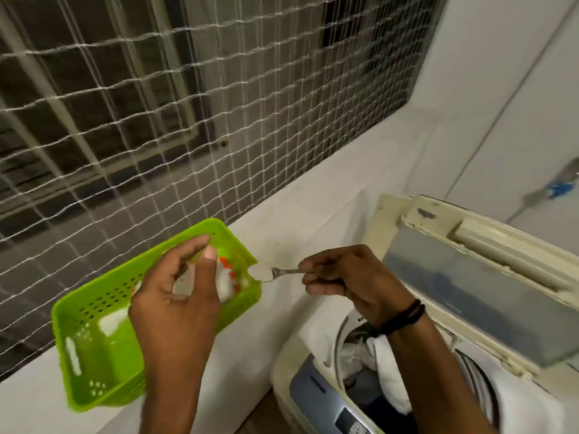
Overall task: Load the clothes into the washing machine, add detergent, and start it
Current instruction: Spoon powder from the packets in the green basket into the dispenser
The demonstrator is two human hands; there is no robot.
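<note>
- Green basket lower left on the white surface, tilted; detergent pouch inside.
- Left hand over it, fingers loosely open, steadying.
- Right hand fingers pinch spoon, heaped with powder, at basket edge.
- Washing machine lower right, lid up, clothes loaded.

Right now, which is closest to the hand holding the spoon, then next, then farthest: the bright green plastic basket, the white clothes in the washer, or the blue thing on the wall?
From the right hand, in the head view:
1. White clothes in the washer, just below the wrist.
2. Bright green plastic basket, on the ledge to its left; nearly as close as the clothes.
3. Blue thing, far right on the wall.
</note>
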